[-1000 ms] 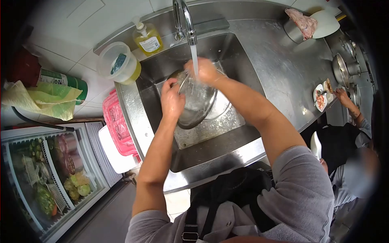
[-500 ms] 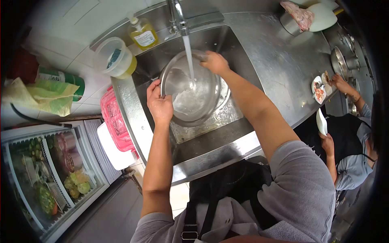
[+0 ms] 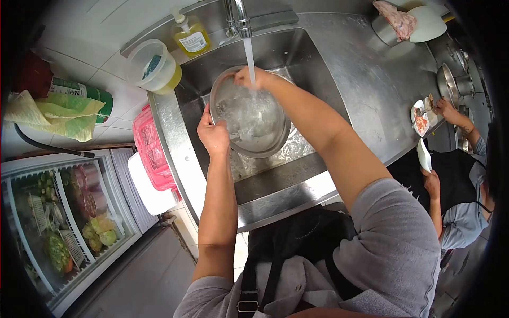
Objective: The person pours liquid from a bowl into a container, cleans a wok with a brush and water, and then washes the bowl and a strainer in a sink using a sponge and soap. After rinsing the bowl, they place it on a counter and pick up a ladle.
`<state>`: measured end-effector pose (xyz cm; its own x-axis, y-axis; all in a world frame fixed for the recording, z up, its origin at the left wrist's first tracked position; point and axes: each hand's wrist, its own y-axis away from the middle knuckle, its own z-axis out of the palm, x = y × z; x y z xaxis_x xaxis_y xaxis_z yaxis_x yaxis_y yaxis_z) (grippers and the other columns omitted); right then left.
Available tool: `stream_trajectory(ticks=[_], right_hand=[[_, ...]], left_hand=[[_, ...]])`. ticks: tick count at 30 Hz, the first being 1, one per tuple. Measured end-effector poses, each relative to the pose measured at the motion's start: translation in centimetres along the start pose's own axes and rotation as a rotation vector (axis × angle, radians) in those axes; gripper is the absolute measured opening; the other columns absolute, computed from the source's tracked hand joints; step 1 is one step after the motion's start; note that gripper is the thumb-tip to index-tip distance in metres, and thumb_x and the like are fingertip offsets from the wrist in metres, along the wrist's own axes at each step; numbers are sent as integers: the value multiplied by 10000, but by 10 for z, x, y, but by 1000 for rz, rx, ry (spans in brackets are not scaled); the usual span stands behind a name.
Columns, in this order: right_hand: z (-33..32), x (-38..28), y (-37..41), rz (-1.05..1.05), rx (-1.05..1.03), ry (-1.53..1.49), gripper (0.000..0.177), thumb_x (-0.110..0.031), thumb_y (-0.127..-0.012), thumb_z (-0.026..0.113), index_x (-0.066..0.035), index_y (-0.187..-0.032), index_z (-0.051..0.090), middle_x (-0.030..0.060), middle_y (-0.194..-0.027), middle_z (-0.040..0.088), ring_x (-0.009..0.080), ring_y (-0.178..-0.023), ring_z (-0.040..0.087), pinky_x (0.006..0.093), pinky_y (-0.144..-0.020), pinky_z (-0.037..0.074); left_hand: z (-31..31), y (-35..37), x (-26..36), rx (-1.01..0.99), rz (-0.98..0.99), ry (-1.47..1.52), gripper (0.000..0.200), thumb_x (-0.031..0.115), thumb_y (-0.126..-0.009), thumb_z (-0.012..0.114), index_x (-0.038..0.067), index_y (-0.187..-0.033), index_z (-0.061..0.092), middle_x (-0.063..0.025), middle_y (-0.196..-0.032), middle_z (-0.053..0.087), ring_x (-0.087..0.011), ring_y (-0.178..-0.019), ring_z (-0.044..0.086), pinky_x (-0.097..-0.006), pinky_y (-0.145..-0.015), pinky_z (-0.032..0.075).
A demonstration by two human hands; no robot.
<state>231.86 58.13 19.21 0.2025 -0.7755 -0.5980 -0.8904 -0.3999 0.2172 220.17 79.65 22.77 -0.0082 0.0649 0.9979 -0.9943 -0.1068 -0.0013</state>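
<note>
A round metal bowl [image 3: 260,155], with churning water inside, is held in the steel sink [image 3: 331,90]. My left hand [image 3: 213,135] grips its left rim, with the thumb towards the inside. My right hand [image 3: 249,78] is over the far part of the bowl, at the inner wall beside the water stream. Its fingers look curled but are smeared by motion, and whether they hold anything cannot be made out. Water runs from the tap [image 3: 244,29] past this hand into the bowl. Something pale and round shows partly beneath the bowl's right side.
A soap bottle [image 3: 192,37] and a plastic tub [image 3: 154,71] stand at the sink's back left corner. To the left are a pink bag [image 3: 151,143] and an open refrigerator [image 3: 119,185]. A co-worker [image 3: 461,180] works at the right counter, near small white dishes [image 3: 420,119].
My right hand has moved left from the bowl's far right rim to its far inner wall. The water in the bowl is more stirred up. My left hand keeps its grip.
</note>
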Motion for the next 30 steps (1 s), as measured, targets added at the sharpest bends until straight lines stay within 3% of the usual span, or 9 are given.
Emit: stream_trajectory(ticks=[6,10,12,14,16,20,25,28,30], right_hand=[[164,81,38,442,726,-694,205,-215,-873,609,-46,-902,721,160,-904,716,315,-780,689,444,-718,524],[187,-36,44,619,331,-1811,360,-358,-987,488,-57,-1094,654,55,-982,712,250,-808,675,422,-734,532],[93,-96,70,398,328,-2188,479,-444,-1004,450,-29,-1209,575,107,-1105,665,233,-963,643,417,-850,512],[52,-57,76,-498,161,-2432,467,-432,-997,468,-28,-1211,563,152,-1186,623,256,-1083,593,444,-950,467],[-18,-98,110,163,479,-2210,330,-324,-989,497,-38,-1142,557,159,-1108,622,285,-1026,599,454,-959,466],[20,-14,129,278,579,-2032,396,66,-710,492,17,-1092,579,173,-1043,622,288,-906,647,446,-799,565],[21,-24,200,215,572,-1925,542,101,-622,487,21,-1150,579,122,-979,639,249,-870,649,385,-779,554],[10,-11,231,215,486,-1772,591,101,-598,484,11,-1175,576,100,-920,645,214,-817,642,349,-734,534],[7,1,244,254,472,-1454,579,102,-590,483,23,-1155,581,99,-895,645,204,-771,634,333,-690,520]], left_hand=[[29,-6,37,-53,-64,43,368,-162,-690,479,-80,-987,681,-178,-1354,581,-177,-1246,537,-262,-972,406],[55,4,29,-151,294,-364,214,-125,-684,496,-73,-854,617,-131,-1307,628,-318,-1287,526,-297,-1015,406],[48,10,20,-197,407,-604,66,-101,-686,516,-50,-726,505,-136,-1353,588,-392,-1307,487,-430,-1073,376],[43,21,22,-213,416,-663,117,-74,-703,533,-5,-692,438,-118,-1370,570,-398,-1345,442,-618,-1081,295],[45,33,18,-279,719,-791,134,-63,-729,548,34,-715,455,-88,-1364,572,-365,-1381,410,-727,-1060,185],[61,43,28,-541,805,-788,90,125,-835,678,98,-862,596,-68,-1399,535,-352,-1397,381,-717,-1091,112],[103,-5,67,-544,875,-884,315,313,-854,684,114,-1098,663,-69,-1390,537,-351,-1348,428,-643,-1095,241],[126,-59,67,-643,604,-933,466,432,-887,648,117,-1230,621,-91,-1371,554,-321,-1298,491,-581,-1035,379],[112,-105,66,-906,-281,-472,591,549,-901,611,113,-1299,578,-121,-1428,502,-255,-1321,462,-567,-1045,389]])
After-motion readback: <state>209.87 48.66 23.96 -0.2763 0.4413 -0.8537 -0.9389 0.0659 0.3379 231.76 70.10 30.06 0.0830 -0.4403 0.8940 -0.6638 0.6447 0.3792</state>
